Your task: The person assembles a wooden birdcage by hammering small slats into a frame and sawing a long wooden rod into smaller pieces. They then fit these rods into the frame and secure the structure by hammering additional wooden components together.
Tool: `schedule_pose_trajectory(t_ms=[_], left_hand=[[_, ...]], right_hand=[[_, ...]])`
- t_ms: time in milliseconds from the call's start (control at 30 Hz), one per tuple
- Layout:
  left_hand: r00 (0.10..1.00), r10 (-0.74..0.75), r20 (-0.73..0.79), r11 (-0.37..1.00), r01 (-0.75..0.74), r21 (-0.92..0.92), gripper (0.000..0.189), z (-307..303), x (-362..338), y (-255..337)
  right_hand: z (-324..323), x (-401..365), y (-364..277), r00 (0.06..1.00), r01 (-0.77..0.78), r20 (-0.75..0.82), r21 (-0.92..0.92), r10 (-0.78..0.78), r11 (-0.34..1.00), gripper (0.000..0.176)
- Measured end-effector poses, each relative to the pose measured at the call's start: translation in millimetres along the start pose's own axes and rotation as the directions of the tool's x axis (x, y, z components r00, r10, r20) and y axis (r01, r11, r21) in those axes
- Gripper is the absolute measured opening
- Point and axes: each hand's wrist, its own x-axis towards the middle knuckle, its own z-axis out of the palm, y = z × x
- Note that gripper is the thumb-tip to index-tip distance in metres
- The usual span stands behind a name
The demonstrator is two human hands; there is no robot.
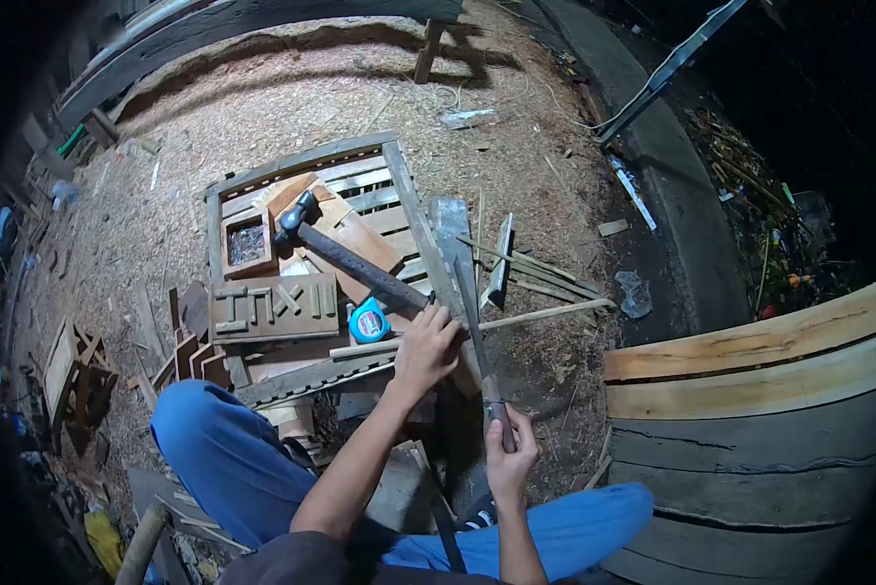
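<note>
My left hand (428,343) is closed around a thin wooden strip (545,314) at the near right corner of the slatted wooden table. The strip sticks out to both sides of the hand. In my right hand (511,453) is the wooden handle of a long, narrow-bladed knife (475,327), its blade pointing up and away and crossing the strip close beside my left fingers. A hammer (345,255) lies on the table, its handle end right at my left hand. Left of that hand sits a blue tape measure (369,321).
The slatted table (399,180) also bears a box of nails (248,243) and a board with raised wooden letters (275,307). Loose sticks (535,268) lie to its right. A plank bench (750,370) stands at the right. Wood shavings cover the ground.
</note>
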Motion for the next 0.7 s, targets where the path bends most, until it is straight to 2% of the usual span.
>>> schedule_pose_trajectory(t_ms=[100,167,300,433,600,700], left_hand=[[1.0,0.016,0.011,1.0,-0.016,-0.002,0.044,4.5,-0.2,-5.0],[0.999,0.039,0.005,0.999,-0.039,0.015,0.046,5.5,-2.9,-7.5],[0.999,0.02,0.04,1.0,-0.021,0.018,0.051,4.1,-2.2,-6.5],[0.999,0.049,0.024,0.999,-0.049,0.015,0.052,4.8,-2.4,-7.5],[0.997,0.013,0.074,1.0,-0.015,0.025,0.051,-0.2,-1.6,-4.6],[0.998,0.024,0.053,1.0,-0.025,0.007,0.048,2.1,-0.7,-6.9]], right_hand=[[-0.9,4.6,-1.5,0.998,-0.003,-0.061,0.028,0.004,1.0,0.036],[7.6,14.3,2.0,0.996,0.079,-0.041,0.005,-0.079,0.997,0.028],[1.9,8.0,1.0,0.998,0.061,-0.022,0.087,-0.06,0.994,0.028],[-4.1,-2.3,8.3,0.998,0.042,-0.05,0.014,-0.041,0.999,0.026],[-1.0,1.1,4.1,1.0,0.017,-0.01,0.031,-0.017,0.999,0.028],[-4.2,-4.0,5.8,0.997,0.059,-0.041,-0.002,-0.059,0.998,0.027]])
